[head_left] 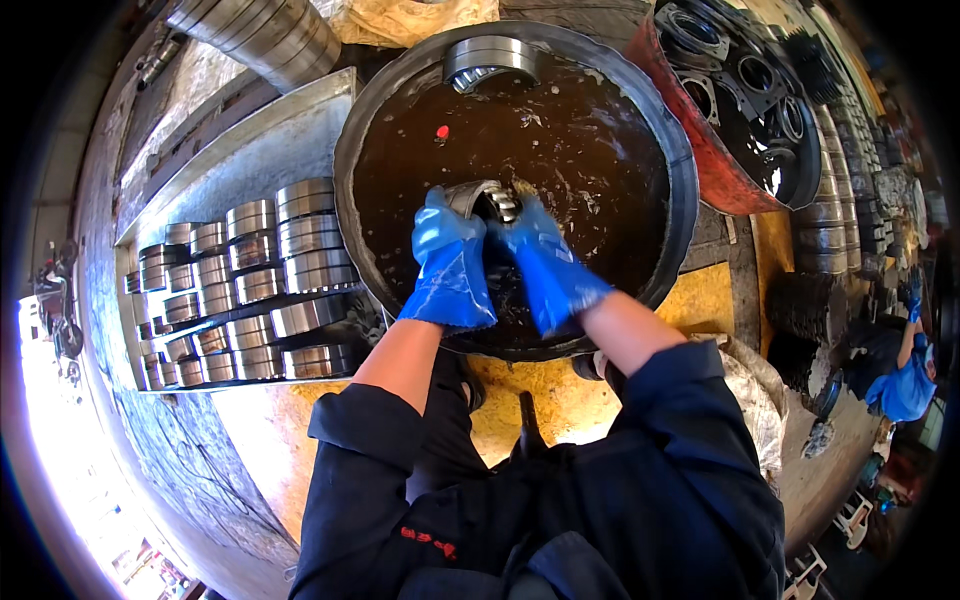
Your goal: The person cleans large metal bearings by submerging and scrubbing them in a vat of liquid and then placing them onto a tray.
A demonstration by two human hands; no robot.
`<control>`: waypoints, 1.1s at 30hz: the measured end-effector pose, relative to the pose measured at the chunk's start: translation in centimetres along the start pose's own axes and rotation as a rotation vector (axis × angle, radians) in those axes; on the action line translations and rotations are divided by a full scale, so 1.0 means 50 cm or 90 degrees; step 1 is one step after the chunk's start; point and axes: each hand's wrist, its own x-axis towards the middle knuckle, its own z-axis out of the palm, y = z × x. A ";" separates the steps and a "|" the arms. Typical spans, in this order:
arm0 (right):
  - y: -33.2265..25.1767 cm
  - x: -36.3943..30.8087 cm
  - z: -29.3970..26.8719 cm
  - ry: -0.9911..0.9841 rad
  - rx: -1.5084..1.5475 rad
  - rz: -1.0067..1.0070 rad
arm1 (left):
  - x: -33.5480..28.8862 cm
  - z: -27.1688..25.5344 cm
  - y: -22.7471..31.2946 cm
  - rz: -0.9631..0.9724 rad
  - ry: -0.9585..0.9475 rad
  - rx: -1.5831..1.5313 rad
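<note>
My left hand (445, 235), in a long blue rubber glove, is closed around the side of a metal roller bearing (468, 196). The bearing is tilted just above the brown liquid, its rollers facing right. Against those rollers my gloved right hand (530, 232) is closed, and a small brownish tuft shows at its fingertips; what it grips is mostly hidden. Both hands are over a large round metal basin (683, 190) of dark brown liquid. Another roller bearing (490, 60) rests at the basin's far edge, partly in the liquid. A small red piece (442, 133) shows at the liquid's surface.
Left of the basin, a metal tray (235, 150) holds rows of stacked bearings (255, 250). More large rings (260, 40) are stacked at the far left. A red tub (690, 150) of dark metal parts stands on the right. A person (905, 380) in blue is at far right.
</note>
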 end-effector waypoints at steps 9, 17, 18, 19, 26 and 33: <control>-0.015 0.060 -0.017 0.057 -0.266 0.154 | -0.002 0.003 0.048 -0.021 -0.033 0.017; -0.098 -0.039 -0.016 -0.003 -0.219 0.131 | 0.001 -0.008 -0.002 -0.007 -0.011 0.000; -0.152 -0.011 -0.024 -0.047 -0.221 0.164 | 0.003 -0.007 0.001 0.007 -0.001 -0.015; -0.153 0.005 -0.041 -0.042 -0.210 0.166 | 0.002 -0.005 0.012 0.015 -0.002 -0.006; 0.048 0.031 0.023 0.123 -0.310 0.081 | -0.006 -0.004 0.019 0.021 -0.005 0.000; -0.137 -0.175 -0.005 -0.072 -0.352 0.307 | 0.014 -0.022 -0.035 0.047 0.019 -0.089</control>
